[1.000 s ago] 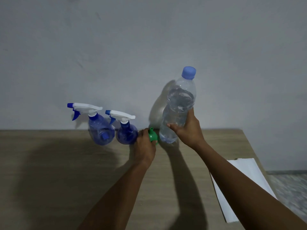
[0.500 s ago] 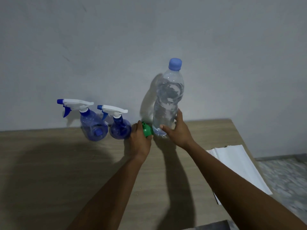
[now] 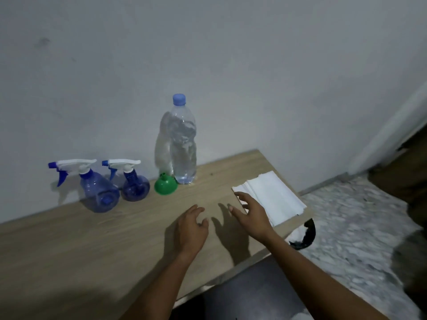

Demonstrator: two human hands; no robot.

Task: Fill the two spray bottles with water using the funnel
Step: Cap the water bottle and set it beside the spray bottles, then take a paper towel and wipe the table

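Observation:
Two blue spray bottles with white trigger heads stand by the wall, the larger one point(image 3: 98, 190) at the left and the smaller one point(image 3: 134, 184) beside it. A green funnel point(image 3: 165, 184) lies upside down to their right, touching nothing. A tall clear water bottle point(image 3: 183, 144) with a blue cap stands upright just right of the funnel. My left hand point(image 3: 190, 229) hovers over the wooden table point(image 3: 69, 245), empty, fingers loosely apart. My right hand point(image 3: 253, 213) is spread open near a stack of white paper, holding nothing.
A stack of white paper towels point(image 3: 272, 197) lies at the table's right end, by my right hand. The table's right edge drops to a speckled floor point(image 3: 351, 227). A dark object point(image 3: 305, 236) lies on the floor below that edge. The wall stands directly behind the bottles.
My right hand set the water bottle down upright and let go. My left hand released the funnel. Both hands drew back toward me, and the view swung to the right.

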